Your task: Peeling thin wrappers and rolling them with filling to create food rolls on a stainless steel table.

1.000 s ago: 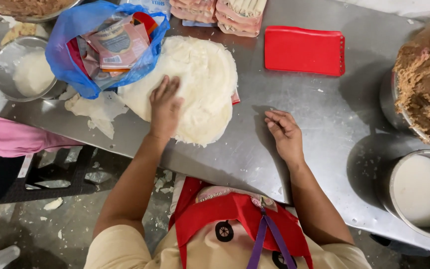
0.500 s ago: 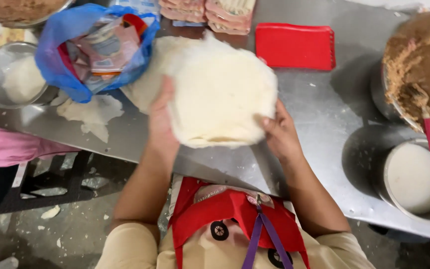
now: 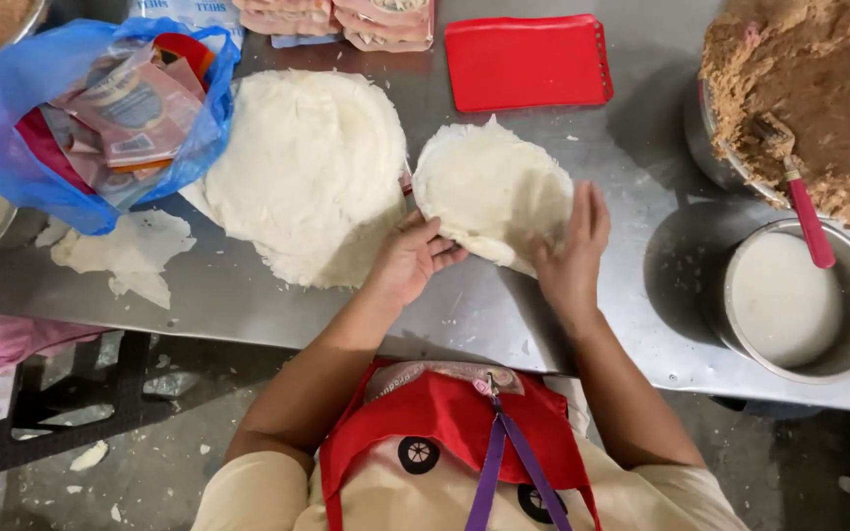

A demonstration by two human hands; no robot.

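Observation:
A thin round white dough sheet [image 3: 492, 187] lies on the steel table [image 3: 543, 324], just right of a larger stack of the same white sheets [image 3: 312, 167]. My left hand [image 3: 413, 258] pinches the sheet's near left edge. My right hand [image 3: 573, 251] rests flat, fingers spread, on its near right edge. Both hands are at the table's front, and the sheet is apart from the stack.
A blue plastic bag of packets [image 3: 100, 108] sits at the left, torn dough scraps [image 3: 125, 251] below it. A red flat lid [image 3: 528, 61] lies at the back. At right stand a bowl of brown filling [image 3: 819, 98] with a red-handled spoon [image 3: 804, 211], and a pot of white liquid [image 3: 789, 295].
Both hands lifted one sheet off the top of the stack, carried it to the right and laid it on the table beside the stack.

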